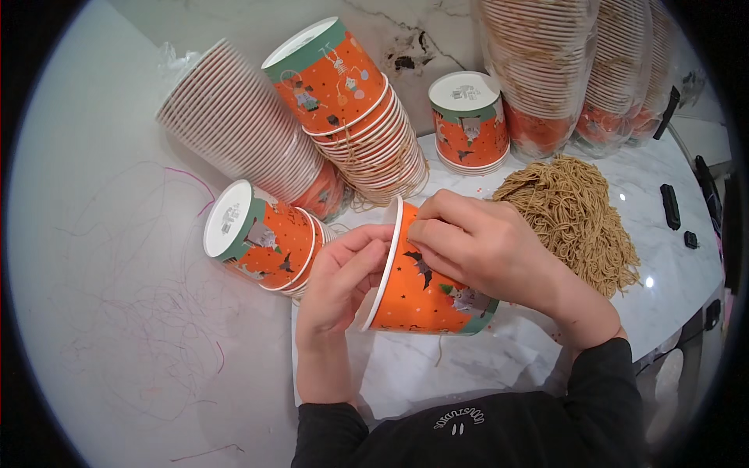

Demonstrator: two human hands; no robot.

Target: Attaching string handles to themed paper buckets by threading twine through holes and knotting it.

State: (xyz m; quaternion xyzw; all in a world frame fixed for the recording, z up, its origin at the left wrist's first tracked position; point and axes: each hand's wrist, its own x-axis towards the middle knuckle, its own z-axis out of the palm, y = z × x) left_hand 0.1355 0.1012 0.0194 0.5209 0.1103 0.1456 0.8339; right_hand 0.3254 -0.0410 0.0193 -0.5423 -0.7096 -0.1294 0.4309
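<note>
An orange paper cup (417, 300) with a green base and white rim lies on its side between my hands, its mouth facing left. My left hand (343, 277) has fingers at the rim, partly inside the mouth. My right hand (476, 246) wraps over the top of the cup, fingertips pinched near the rim. A pile of tan strings (573, 210) lies just right of my right hand on the marble table (484, 359).
Stacks of matching cups lie on their sides at the left (265, 238), back left (234, 125) and back centre (351, 105); a short upside-down stack (468, 121) stands behind. Bagged cup stacks (538, 70) lean at the back right. Small black objects (671, 204) sit at the right edge.
</note>
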